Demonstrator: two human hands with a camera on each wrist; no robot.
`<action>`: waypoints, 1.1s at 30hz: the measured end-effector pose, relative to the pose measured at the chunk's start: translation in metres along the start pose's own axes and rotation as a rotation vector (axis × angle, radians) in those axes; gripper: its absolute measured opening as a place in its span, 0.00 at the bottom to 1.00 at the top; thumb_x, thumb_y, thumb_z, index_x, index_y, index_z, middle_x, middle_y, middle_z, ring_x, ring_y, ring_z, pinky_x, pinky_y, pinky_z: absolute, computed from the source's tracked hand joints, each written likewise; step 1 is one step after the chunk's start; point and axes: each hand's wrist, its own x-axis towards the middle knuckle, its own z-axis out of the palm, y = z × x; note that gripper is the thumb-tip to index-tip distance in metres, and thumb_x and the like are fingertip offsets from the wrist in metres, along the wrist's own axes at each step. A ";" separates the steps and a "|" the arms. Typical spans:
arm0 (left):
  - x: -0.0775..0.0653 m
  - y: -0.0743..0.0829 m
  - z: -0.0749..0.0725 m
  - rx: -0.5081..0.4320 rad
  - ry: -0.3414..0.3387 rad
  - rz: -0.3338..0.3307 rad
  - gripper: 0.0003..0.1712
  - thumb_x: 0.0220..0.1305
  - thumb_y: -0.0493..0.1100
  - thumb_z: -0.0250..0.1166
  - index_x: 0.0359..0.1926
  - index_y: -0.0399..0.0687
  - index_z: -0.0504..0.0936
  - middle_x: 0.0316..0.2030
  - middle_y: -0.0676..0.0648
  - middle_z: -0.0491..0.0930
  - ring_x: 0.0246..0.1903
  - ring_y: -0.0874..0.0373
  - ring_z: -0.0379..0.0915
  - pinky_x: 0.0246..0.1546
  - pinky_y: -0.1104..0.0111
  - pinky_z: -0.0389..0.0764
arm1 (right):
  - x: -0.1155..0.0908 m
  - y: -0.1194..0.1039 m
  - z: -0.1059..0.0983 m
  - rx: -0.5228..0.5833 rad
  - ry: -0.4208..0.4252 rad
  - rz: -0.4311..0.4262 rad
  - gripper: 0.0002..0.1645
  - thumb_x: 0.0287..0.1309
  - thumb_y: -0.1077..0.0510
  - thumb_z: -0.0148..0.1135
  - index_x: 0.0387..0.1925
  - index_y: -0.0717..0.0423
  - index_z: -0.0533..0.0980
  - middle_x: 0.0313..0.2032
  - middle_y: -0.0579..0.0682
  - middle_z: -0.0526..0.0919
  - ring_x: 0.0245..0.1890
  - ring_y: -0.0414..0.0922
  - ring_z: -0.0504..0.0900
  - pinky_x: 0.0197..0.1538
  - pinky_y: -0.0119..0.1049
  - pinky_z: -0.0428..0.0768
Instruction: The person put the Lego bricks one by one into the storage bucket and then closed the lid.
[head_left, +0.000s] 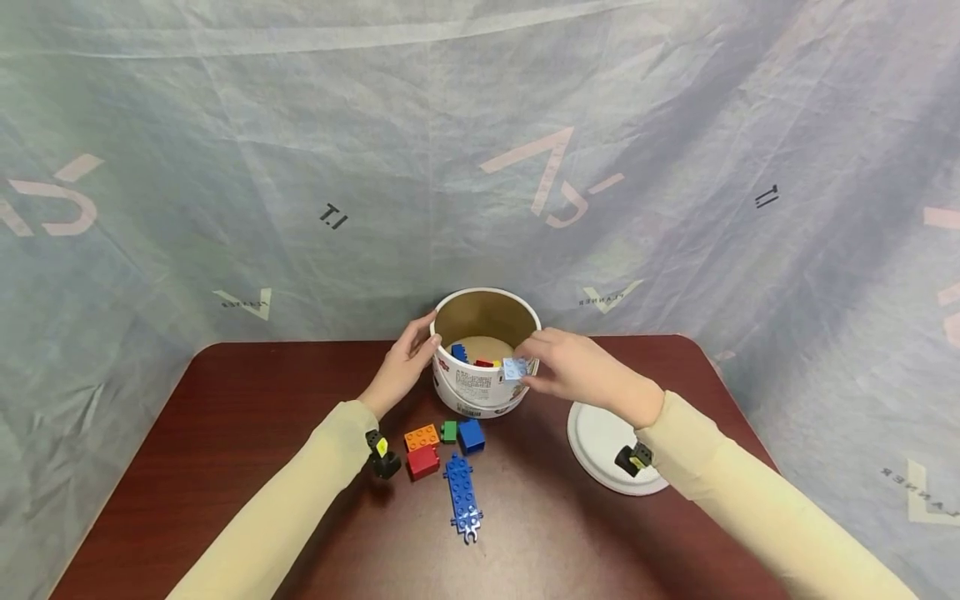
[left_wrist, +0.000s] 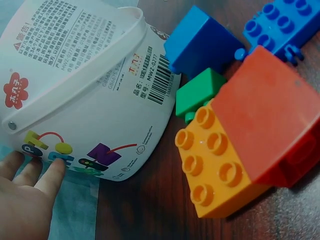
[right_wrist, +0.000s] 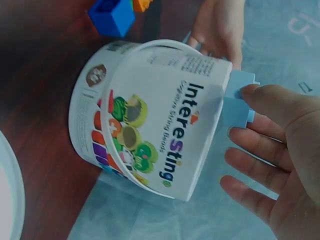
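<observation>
A white printed bucket (head_left: 472,387) stands upright with a few coloured bricks inside, partly hidden by its wall. My left hand (head_left: 405,362) holds the bucket's left side near the rim; the left wrist view shows its fingers against the printed wall. Between thumb and forefinger, my right hand (head_left: 573,371) pinches a light blue toy brick (right_wrist: 237,99) at the bucket's right rim. The other fingers of that hand are spread. In the head view the brick overlaps the front of the rim.
In front of the bucket lie an orange brick (left_wrist: 215,165), a red brick (left_wrist: 270,115), a green brick (left_wrist: 200,92), a blue block (left_wrist: 202,42) and a long blue base piece (head_left: 461,496). A round white lid (head_left: 600,450) lies at the right. A printed cloth hangs behind the table.
</observation>
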 end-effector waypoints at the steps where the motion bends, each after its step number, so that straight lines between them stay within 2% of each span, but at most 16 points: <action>1: 0.000 0.000 0.000 -0.004 0.001 -0.002 0.34 0.81 0.52 0.55 0.82 0.60 0.58 0.81 0.50 0.56 0.78 0.51 0.55 0.73 0.54 0.66 | 0.002 0.001 -0.001 -0.003 0.001 0.002 0.16 0.58 0.56 0.77 0.46 0.56 0.84 0.41 0.48 0.85 0.40 0.44 0.82 0.43 0.41 0.84; 6: 0.001 -0.001 0.001 -0.021 -0.001 0.005 0.34 0.82 0.50 0.54 0.82 0.56 0.57 0.81 0.47 0.55 0.78 0.47 0.56 0.71 0.52 0.68 | 0.014 0.008 -0.003 -0.014 -0.007 0.022 0.16 0.59 0.56 0.76 0.46 0.56 0.83 0.42 0.49 0.85 0.41 0.46 0.82 0.42 0.43 0.84; 14: -0.001 -0.002 0.000 -0.006 0.002 0.011 0.33 0.82 0.52 0.53 0.82 0.61 0.57 0.81 0.45 0.54 0.78 0.47 0.55 0.72 0.51 0.67 | 0.033 0.017 0.001 -0.018 -0.035 0.054 0.15 0.61 0.57 0.75 0.47 0.57 0.83 0.43 0.51 0.85 0.41 0.47 0.82 0.43 0.45 0.84; 19: -0.003 0.000 0.000 -0.021 0.000 0.012 0.33 0.83 0.51 0.52 0.82 0.60 0.56 0.81 0.45 0.54 0.78 0.47 0.55 0.72 0.52 0.67 | 0.046 0.027 0.008 -0.002 -0.053 0.098 0.15 0.63 0.56 0.73 0.48 0.56 0.83 0.45 0.50 0.84 0.44 0.47 0.82 0.46 0.45 0.84; 25: -0.004 -0.003 0.001 -0.017 -0.008 0.001 0.33 0.83 0.53 0.52 0.82 0.64 0.56 0.82 0.49 0.52 0.79 0.50 0.53 0.73 0.52 0.65 | 0.055 0.032 0.018 0.007 -0.101 0.135 0.16 0.64 0.55 0.73 0.49 0.57 0.83 0.45 0.52 0.85 0.44 0.49 0.83 0.46 0.46 0.84; 31: -0.005 -0.002 0.001 -0.036 -0.032 0.000 0.34 0.83 0.52 0.52 0.83 0.59 0.54 0.82 0.45 0.50 0.79 0.47 0.52 0.74 0.50 0.64 | 0.065 0.036 0.030 0.025 -0.151 0.158 0.15 0.66 0.55 0.71 0.51 0.58 0.83 0.47 0.53 0.85 0.44 0.48 0.83 0.47 0.46 0.84; 33: -0.004 -0.002 0.001 -0.050 -0.039 -0.006 0.33 0.83 0.52 0.52 0.82 0.61 0.54 0.82 0.45 0.51 0.79 0.47 0.53 0.73 0.51 0.65 | 0.068 0.037 0.034 0.014 -0.163 0.164 0.16 0.66 0.54 0.71 0.51 0.58 0.83 0.47 0.53 0.85 0.45 0.48 0.84 0.47 0.45 0.84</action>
